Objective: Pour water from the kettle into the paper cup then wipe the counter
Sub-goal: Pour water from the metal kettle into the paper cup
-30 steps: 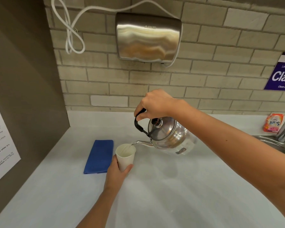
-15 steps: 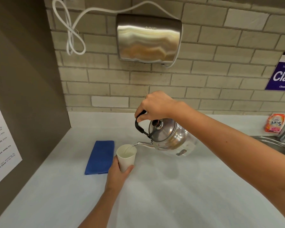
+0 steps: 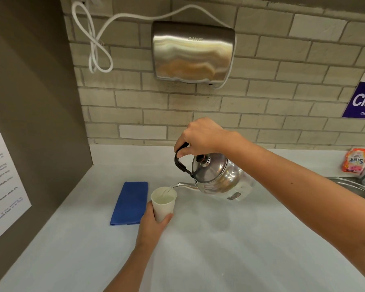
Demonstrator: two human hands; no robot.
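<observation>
My right hand (image 3: pixel 200 135) grips the black handle of a shiny steel kettle (image 3: pixel 216 179), which is held in the air and tilted to the left. A thin stream of water runs from its spout into a white paper cup (image 3: pixel 163 204). My left hand (image 3: pixel 153 225) is wrapped around the cup's lower part and holds it on or just above the pale counter (image 3: pixel 219 249). Water shows inside the cup. A folded blue cloth (image 3: pixel 131 202) lies flat on the counter just left of the cup.
A steel hand dryer (image 3: pixel 193 52) with a looped white cord hangs on the brick wall above. A brown side panel with a notice closes off the left. At the right edge are a steel sink (image 3: pixel 354 187), a tap and an orange sachet (image 3: pixel 355 160).
The pour goes on with both hands holding their places; the water level in the cup looks slightly higher. The view has shifted a little.
</observation>
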